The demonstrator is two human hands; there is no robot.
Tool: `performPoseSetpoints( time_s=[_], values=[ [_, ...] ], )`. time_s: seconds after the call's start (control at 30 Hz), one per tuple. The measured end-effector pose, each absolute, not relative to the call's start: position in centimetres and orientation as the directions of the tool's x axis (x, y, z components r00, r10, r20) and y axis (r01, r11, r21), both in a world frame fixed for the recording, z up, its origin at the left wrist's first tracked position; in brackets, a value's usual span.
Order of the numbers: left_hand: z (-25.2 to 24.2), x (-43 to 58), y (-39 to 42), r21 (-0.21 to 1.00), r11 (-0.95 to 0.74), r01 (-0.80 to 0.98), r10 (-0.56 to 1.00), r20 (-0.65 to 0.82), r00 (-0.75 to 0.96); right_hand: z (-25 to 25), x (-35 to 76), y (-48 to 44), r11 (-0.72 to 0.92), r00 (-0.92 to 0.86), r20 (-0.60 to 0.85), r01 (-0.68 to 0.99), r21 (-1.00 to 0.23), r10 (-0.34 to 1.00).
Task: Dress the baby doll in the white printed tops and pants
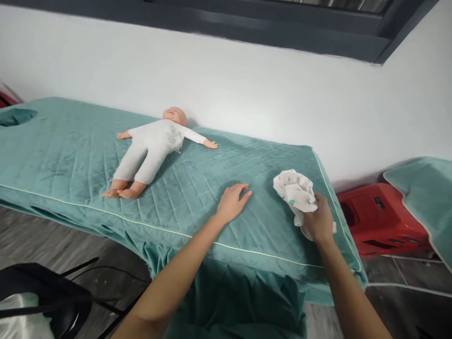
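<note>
My right hand (320, 220) grips a bunched white cloth (294, 190) with small coloured prints, near the right end of the bed. What kind of cloth piece it is cannot be made out in its crumpled state. My left hand (233, 202) rests on or just over the green quilted bed cover (197, 197), fingers apart and holding nothing. To its left a baby doll (155, 139) in a white body suit lies on its back, arms spread, head toward the wall and feet toward me.
A white wall (226, 80) runs behind the bed, below a dark window frame (247, 23). Right of the bed stands a red plastic stool or crate (384, 216), partly under another green cover (429, 188). A black chair (45, 292) stands on the floor at lower left.
</note>
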State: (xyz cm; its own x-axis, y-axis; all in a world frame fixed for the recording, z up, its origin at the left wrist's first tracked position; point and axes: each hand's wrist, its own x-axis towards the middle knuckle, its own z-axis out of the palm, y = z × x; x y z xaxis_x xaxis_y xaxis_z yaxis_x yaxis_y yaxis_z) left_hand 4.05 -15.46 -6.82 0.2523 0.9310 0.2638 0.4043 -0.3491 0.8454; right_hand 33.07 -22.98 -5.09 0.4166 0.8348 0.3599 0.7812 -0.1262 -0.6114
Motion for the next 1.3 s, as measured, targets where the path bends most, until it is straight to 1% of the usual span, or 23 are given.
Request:
performPoseSetpoints(
  time_s=[0.07,0.13,0.17,0.23,0.3,0.37,0.4,0.47,0.5,0.57,0.63,0.67,0.73,0.8,0.83,0.87,0.9,0.97,1.03,1.1,1.17,1.2,1.3],
  values=[
    [-6.8,4.8,-15.0,0.925,-0.282,0.255,0.944,0.219,0.246,-4.8,30.3,-21.9,0.018,0.354,0.380,0.711,-0.703,0.854],
    [-6.8,4.8,-14.7,0.984,-0.179,0.018,0.968,0.173,0.183,-4.5,26.9,-20.7,0.160,0.264,0.406,0.633,-0.758,0.875],
    [-6.8,4.5,-14.6,0.984,-0.134,-0.120,0.979,0.150,0.134,-4.3,25.1,-20.1,0.236,0.199,0.426,0.596,-0.768,0.882],
    [-6.8,3.8,-14.4,0.915,-0.072,-0.397,0.996,0.088,0.021,-3.9,21.9,-18.9,0.387,0.034,0.475,0.530,-0.755,0.879],
    [-6.5,2.9,-14.3,0.785,-0.050,-0.617,0.997,0.004,-0.077,-3.6,19.7,-17.7,0.514,-0.144,0.511,0.460,-0.724,0.848],
    [-6.1,2.3,-14.3,0.662,-0.065,-0.747,0.986,-0.072,-0.150,-3.4,18.6,-16.5,0.587,-0.275,0.519,0.402,-0.703,0.810],
    [-5.9,2.1,-14.3,0.624,-0.077,-0.777,0.979,-0.099,-0.177,-3.3,18.5,-16.0,0.596,-0.303,0.513,0.385,-0.705,0.803],
    [-5.6,2.0,-14.4,0.587,-0.086,-0.805,0.966,-0.148,-0.211,-3.0,19.1,-14.9,0.568,-0.240,0.515,0.371,-0.735,0.823],
    [-5.5,1.9,-14.4,0.578,-0.076,-0.812,0.963,-0.168,-0.210,-2.8,19.7,-14.3,0.527,-0.144,0.512,0.362,-0.769,0.847],
    [-5.4,1.9,-14.5,0.559,-0.047,-0.828,0.962,-0.197,-0.188,-2.2,21.4,-13.2,0.416,0.164,0.470,0.281,-0.865,0.867],
    [-5.4,1.8,-14.4,0.533,-0.029,-0.846,0.964,-0.209,-0.165,-1.4,23.3,-12.1,0.356,0.455,0.366,0.111,-0.928,0.812],
    [-5.5,1.7,-14.4,0.518,-0.019,-0.855,0.965,-0.213,-0.151,-1.0,24.2,-11.7,0.357,0.535,0.312,0.021,-0.934,0.785],
    [-5.7,1.5,-14.3,0.488,0.015,-0.873,0.970,-0.220,-0.106,-0.5,25.9,-11.3,0.376,0.585,0.240,-0.121,-0.919,0.775],
    [-5.8,1.4,-14.2,0.463,0.058,-0.884,0.972,-0.227,-0.055,-0.5,27.1,-11.6,0.331,0.532,0.189,-0.187,-0.925,0.826],
    [-5.9,1.4,-14.1,0.456,0.077,-0.886,0.973,-0.229,-0.033,-0.8,27.4,-11.9,0.295,0.491,0.172,-0.184,-0.938,0.854],
    [-5.9,1.3,-14.1,0.454,0.091,-0.886,0.973,-0.229,-0.018,-1.1,27.6,-12.3,0.271,0.449,0.181,-0.145,-0.952,0.875],
    [-5.9,1.3,-14.1,0.455,0.100,-0.885,0.974,-0.228,-0.007,-1.5,27.7,-12.8,0.265,0.398,0.219,-0.066,-0.962,0.891],
    [-5.8,1.4,-14.0,0.464,0.104,-0.880,0.977,-0.214,0.003,-2.4,27.5,-13.5,0.292,0.240,0.331,0.184,-0.938,0.913],
    [-5.8,1.4,-14.0,0.476,0.104,-0.873,0.980,-0.201,0.008,-3.2,27.2,-13.6,0.318,0.057,0.386,0.461,-0.829,0.921],
    [-5.8,1.4,-14.0,0.487,0.113,-0.866,0.979,-0.204,0.013,-3.9,26.7,-13.1,0.293,-0.052,0.354,0.678,-0.674,0.934],
    [-5.9,1.4,-14.0,0.496,0.120,-0.860,0.976,-0.216,0.011,-4.4,26.3,-12.3,0.224,-0.068,0.303,0.826,-0.517,0.950],
    [-6.0,1.4,-13.9,0.502,0.118,-0.857,0.976,-0.219,0.006,-4.6,26.1,-11.8,0.166,-0.041,0.275,0.878,-0.449,0.961],
    [-6.2,1.3,-13.9,0.535,0.103,-0.839,0.978,-0.209,-0.013,-5.0,26.1,-10.8,-0.067,0.141,0.210,0.943,-0.325,0.967]
  ],
)
